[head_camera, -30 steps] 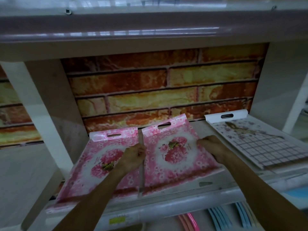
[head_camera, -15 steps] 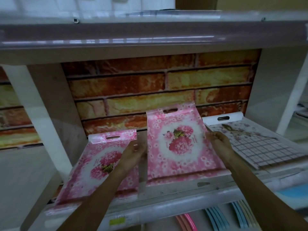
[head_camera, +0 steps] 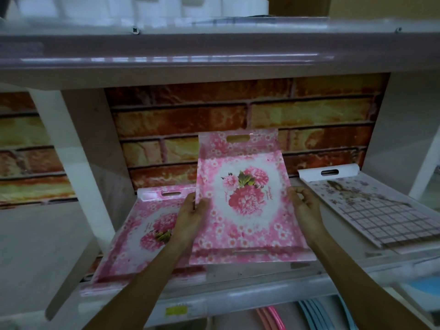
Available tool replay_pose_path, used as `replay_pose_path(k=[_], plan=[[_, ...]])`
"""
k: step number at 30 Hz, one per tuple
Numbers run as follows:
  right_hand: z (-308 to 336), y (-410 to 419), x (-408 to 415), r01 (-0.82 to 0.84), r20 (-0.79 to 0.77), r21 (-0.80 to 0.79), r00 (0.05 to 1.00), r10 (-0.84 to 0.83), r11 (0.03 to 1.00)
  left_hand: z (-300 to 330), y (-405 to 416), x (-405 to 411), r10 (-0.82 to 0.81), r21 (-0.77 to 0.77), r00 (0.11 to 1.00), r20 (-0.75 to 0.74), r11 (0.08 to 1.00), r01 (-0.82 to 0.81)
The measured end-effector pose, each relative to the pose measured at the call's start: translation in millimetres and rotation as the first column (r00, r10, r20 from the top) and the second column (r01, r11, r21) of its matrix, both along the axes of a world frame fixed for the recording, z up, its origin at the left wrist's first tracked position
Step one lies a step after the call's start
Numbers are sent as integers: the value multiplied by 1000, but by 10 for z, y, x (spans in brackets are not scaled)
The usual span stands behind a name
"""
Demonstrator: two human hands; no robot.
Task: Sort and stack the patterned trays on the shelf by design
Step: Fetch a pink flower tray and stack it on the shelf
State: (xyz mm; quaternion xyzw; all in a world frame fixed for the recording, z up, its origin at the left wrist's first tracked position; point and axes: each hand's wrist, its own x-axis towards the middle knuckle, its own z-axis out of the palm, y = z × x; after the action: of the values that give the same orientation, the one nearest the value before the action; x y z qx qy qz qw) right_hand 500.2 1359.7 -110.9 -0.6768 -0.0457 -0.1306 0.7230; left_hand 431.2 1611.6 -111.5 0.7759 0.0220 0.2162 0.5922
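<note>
Left hand [head_camera: 190, 214] and right hand [head_camera: 303, 208] gripping side edges of pink floral tray [head_camera: 245, 201], tilted up above shelf [head_camera: 238, 294], between second pink tray [head_camera: 142, 225] and checked tray [head_camera: 381, 210].

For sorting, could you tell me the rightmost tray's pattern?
White tray, purple grid and small flowers; head view.

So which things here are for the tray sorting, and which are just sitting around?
For the job:
- lifted pink flower tray, held by left hand and right hand
- matching pink flower tray lying on the shelf
- white checked tray at the right

Just sitting around:
- brick-pattern backing
- pink and blue hoops below
- white items up top
</note>
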Motion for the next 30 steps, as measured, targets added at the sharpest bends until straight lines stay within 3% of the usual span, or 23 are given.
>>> replay_pose_path(k=[4,10,15,21,30], plan=[[4,373,-45,-45,12,14,999,45,999,24,271,-216,93,29,996,12,995,-93],[-8,993,-145,-143,-17,23,989,144,989,63,812,-514,209,18,974,-89,978,-208],[-61,1458,-233,-196,-41,5,980,196,981,29,1288,-724,280,132,954,-110,955,-266],[-149,1773,-301,-193,-41,-110,981,190,975,12,1517,-866,348,199,927,-140,927,-317],[-312,1923,-335,-211,-112,-396,977,181,893,-184,1827,-811,472,491,847,-244,814,-311]])
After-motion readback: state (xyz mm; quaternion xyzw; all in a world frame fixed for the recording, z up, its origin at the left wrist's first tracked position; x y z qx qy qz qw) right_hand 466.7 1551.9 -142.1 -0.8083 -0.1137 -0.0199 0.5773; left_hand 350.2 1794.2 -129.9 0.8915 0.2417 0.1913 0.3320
